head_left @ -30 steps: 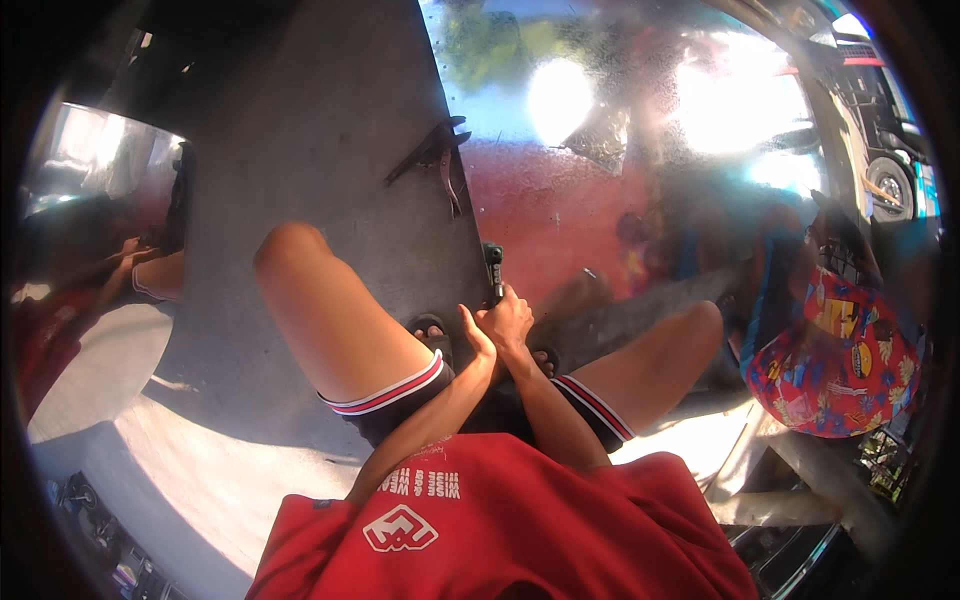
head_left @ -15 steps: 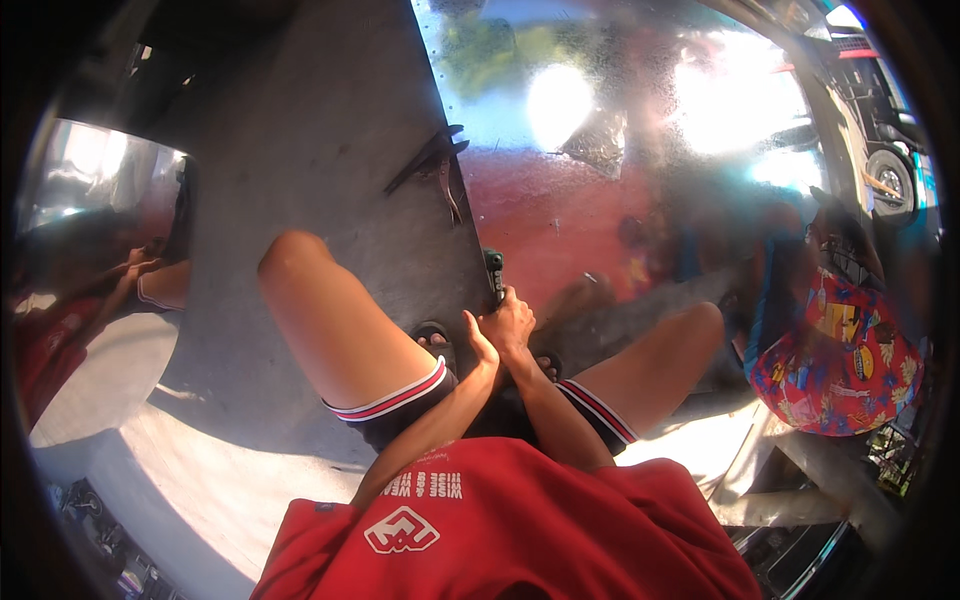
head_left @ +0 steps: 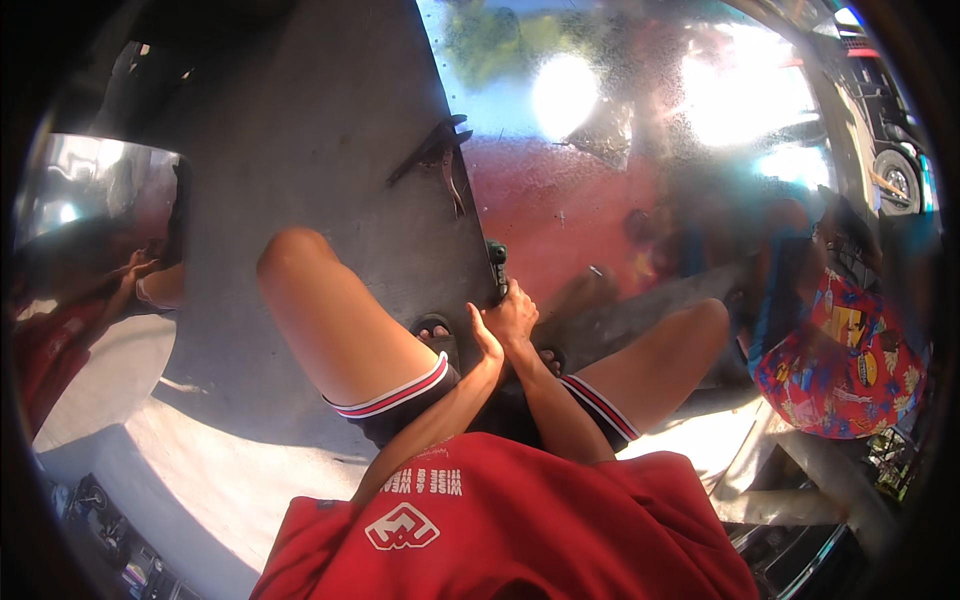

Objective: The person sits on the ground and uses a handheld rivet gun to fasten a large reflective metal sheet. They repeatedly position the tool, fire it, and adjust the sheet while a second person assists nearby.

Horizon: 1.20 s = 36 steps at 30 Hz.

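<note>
My right hand (head_left: 512,315) is closed around a dark green and black hand tool (head_left: 498,262); its exact kind is too small to make out. The tool's head stands over the seam between a grey sheet (head_left: 350,170) and a shiny reflective metal sheet (head_left: 560,210). Beside my right wrist is my left hand (head_left: 486,335), its thumb stretched upward. Its other fingers are hidden, so I cannot tell whether it also grips the tool. Farther along the seam lie a dark tool with jaws (head_left: 425,150) and a thin reddish-brown tool (head_left: 453,185).
My bare knees and sandalled feet (head_left: 433,328) flank the work. Bright red printed cloth (head_left: 845,360) bulges at the right, by wooden beams (head_left: 770,505). A vehicle wheel (head_left: 896,178) shows at far right. A reflective panel (head_left: 100,200) stands at left. Small dark clutter (head_left: 105,520) sits lower left.
The view has shifted slightly, so the sheets and tools appear a little lower and to the right. My hands keep nearly the same pose, with the tool still in my right hand.
</note>
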### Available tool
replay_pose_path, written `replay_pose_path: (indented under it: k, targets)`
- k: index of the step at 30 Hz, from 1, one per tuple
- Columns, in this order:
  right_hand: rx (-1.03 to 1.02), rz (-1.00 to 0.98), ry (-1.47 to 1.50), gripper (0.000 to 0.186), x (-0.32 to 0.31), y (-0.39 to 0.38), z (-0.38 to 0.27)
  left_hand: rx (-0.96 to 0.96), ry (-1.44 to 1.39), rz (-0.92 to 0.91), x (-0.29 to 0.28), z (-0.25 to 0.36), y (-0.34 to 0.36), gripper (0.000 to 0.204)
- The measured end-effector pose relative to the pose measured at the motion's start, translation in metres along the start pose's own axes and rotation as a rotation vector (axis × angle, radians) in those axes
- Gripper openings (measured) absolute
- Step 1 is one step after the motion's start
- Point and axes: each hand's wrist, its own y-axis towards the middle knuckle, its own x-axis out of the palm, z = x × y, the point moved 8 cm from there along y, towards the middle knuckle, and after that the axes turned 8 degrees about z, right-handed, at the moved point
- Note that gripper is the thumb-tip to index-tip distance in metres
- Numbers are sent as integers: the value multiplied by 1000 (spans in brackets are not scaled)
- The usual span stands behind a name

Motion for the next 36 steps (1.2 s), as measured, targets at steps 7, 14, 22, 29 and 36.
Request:
replay_pose_path:
  k: [7,14,22,29,36]
  targets:
    - [-29,-129,15,70,-17,4,-10,-129,-79,28,21,-5,-18,80]
    - [16,-65,-23,35,-19,2,-12,-272,34,32,33,24,-55,88]
    - [-67,-60,20,45,-9,14,-9,-165,-6,-77,40,18,-35,84]
    - [147,-319,122,63,-19,23,-15,-261,61,-219,62,19,-43,105]
    - [251,-336,224,54,-15,25,4,-287,139,-116,76,26,-41,110]
